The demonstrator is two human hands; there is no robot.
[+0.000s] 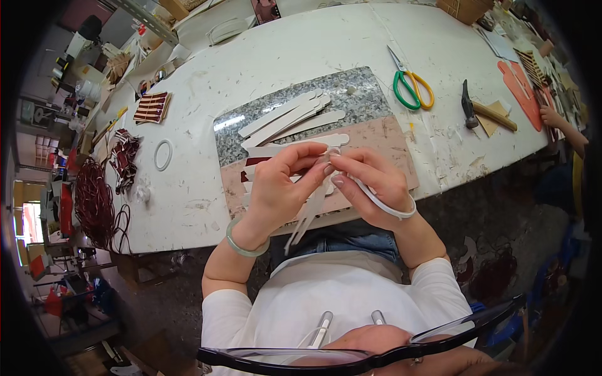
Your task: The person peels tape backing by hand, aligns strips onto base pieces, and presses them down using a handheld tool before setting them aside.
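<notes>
My left hand (273, 185) and my right hand (375, 186) meet above the front part of a board, fingertips pinched close together. Between them is a thin translucent whitish strip (305, 219), whose loose ends hang down toward my lap. A small pale curl of it shows at the fingertips; its exact shape is partly hidden. Behind and under my hands lie several white flat strips with rounded ends (285, 116). Dark red pieces (256, 161) peep out beside my left hand. A pale green bangle (246, 244) circles my left wrist, and a white band (392, 210) my right.
The board has a grey speckled stone part (367, 94) and a pinkish part (389, 141). Green-and-yellow scissors (411, 88) and a hammer (483, 111) lie to the right. Leftward are a white ring (163, 155) and dark red cord (94, 203). Another person's hand (555, 117) shows far right.
</notes>
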